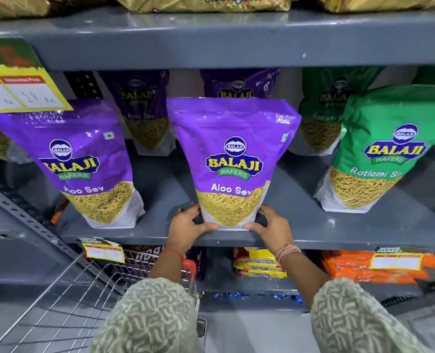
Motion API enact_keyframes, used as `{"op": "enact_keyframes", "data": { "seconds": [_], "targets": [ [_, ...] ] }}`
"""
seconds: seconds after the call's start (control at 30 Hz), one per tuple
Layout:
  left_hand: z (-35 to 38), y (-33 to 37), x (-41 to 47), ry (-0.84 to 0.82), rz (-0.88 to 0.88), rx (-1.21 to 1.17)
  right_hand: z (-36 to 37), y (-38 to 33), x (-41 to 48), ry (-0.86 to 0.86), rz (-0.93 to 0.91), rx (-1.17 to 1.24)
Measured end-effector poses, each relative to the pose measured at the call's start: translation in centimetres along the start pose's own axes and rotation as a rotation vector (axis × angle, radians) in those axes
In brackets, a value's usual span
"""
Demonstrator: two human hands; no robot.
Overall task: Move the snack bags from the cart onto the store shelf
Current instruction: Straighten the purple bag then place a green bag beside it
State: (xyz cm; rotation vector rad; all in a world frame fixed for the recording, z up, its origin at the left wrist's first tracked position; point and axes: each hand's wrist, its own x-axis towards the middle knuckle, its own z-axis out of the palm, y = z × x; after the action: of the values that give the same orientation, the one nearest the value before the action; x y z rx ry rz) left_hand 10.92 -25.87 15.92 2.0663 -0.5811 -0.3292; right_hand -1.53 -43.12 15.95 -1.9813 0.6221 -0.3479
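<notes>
A purple Aloo Sev bag (233, 159) stands upright at the front of the grey store shelf (313, 235). My left hand (188, 225) grips its lower left corner and my right hand (271, 226) grips its lower right corner, thumbs along the bag's bottom edge. Another purple Aloo Sev bag (84, 164) stands to the left on the same shelf. A green Ratlami Sev bag (387, 154) stands to the right. The wire cart (66, 301) is below at the left; the part in view holds no bags.
More purple bags (145, 108) and a green bag (323, 105) stand in the back row. A yellow price tag (17, 90) hangs at the upper left. The shelf below holds biscuit packs (259, 263) and orange packets (359, 266). An upper shelf edge (211, 47) overhangs.
</notes>
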Motion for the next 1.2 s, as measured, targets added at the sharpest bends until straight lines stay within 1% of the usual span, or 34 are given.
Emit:
{"op": "enact_keyframes", "data": {
  "seconds": [0.07,0.1,0.13,0.17,0.2,0.23,0.27,0.3,0.33,0.37,0.43,0.47,0.5,0.53,0.6,0.63,0.67,0.7,0.73,0.8,0.83,0.97,1.07,1.2],
  "targets": [
    [-0.1,-0.1,0.0,-0.031,-0.014,-0.016,-0.2,0.2,-0.4,-0.014,-0.007,0.025],
    [0.0,-0.2,-0.3,-0.012,-0.041,-0.065,-0.5,0.4,-0.8,-0.004,-0.003,0.044],
    [0.3,-0.2,-1.0,0.058,-0.074,-0.144,-0.8,0.7,-1.3,0.021,0.01,0.066],
    [0.8,0.1,-2.1,0.179,-0.105,-0.21,-1.4,1.3,-1.9,0.059,0.018,0.095],
    [1.4,0.3,-3.4,0.334,-0.117,-0.218,-2.0,2.1,-2.5,0.107,0.015,0.135],
    [2.5,0.7,-5.0,0.492,-0.097,-0.155,-2.9,3.1,-3.2,0.165,0.009,0.183],
    [3.8,1.3,-6.4,0.603,-0.042,-0.042,-4.1,4.2,-4.0,0.233,0.001,0.229],
    [5.4,2.1,-7.6,0.651,0.033,0.058,-5.6,5.1,-4.8,0.31,-0.008,0.265],
    [7.2,3.2,-8.5,0.641,0.092,0.111,-7.4,5.9,-5.4,0.394,-0.022,0.282],
    [9.0,4.4,-8.9,0.585,0.13,0.127,-9.2,6.6,-5.6,0.481,-0.037,0.277],
    [13.2,7.7,-8.5,0.451,0.169,0.074,-13.7,8.0,-5.1,0.601,-0.04,0.233],
    [15.2,9.6,-7.7,0.395,0.179,0.016,-16.0,8.5,-4.2,0.622,-0.03,0.214],
    [17.1,11.5,-6.6,0.348,0.176,-0.058,-18.2,8.8,-3.1,0.6,-0.011,0.218],
    [18.5,13.1,-5.2,0.285,0.147,-0.13,-19.8,8.9,-1.9,0.533,0.013,0.263],
    [20.8,15.9,-1.7,0.102,0.077,-0.217,-22.3,8.8,0.3,0.336,0.006,0.373],
    [21.6,17.0,-0.2,-0.013,0.063,-0.249,-23.1,8.9,1.3,0.231,-0.019,0.388],
    [22.3,17.7,1.1,-0.124,0.064,-0.291,-23.6,9.1,2.3,0.129,-0.034,0.367],
    [22.8,17.9,2.1,-0.195,0.067,-0.321,-23.6,9.4,3.0,0.053,-0.027,0.333],
    [23.3,17.8,2.9,-0.215,0.065,-0.318,-23.5,9.8,3.4,0.019,-0.007,0.298],
    [23.7,17.2,3.2,-0.166,0.051,-0.256,-23.1,10.6,3.3,0.025,0.011,0.297],
    [23.8,16.7,3.0,-0.154,0.048,-0.261,-22.9,11.0,3.0,0.036,0.002,0.312],
    [23.7,14.8,1.6,-0.171,0.058,-0.351,-22.1,12.2,1.1,0.054,-0.039,0.192],
    [23.9,14.1,-0.2,-0.139,0.048,-0.404,-22.1,12.2,-0.2,0.05,-0.001,0.107],
    [23.9,13.5,-1.6,-0.1,-0.027,-0.423,-22.1,11.7,-1.8,0.033,0.023,0.147]
  ]
}}
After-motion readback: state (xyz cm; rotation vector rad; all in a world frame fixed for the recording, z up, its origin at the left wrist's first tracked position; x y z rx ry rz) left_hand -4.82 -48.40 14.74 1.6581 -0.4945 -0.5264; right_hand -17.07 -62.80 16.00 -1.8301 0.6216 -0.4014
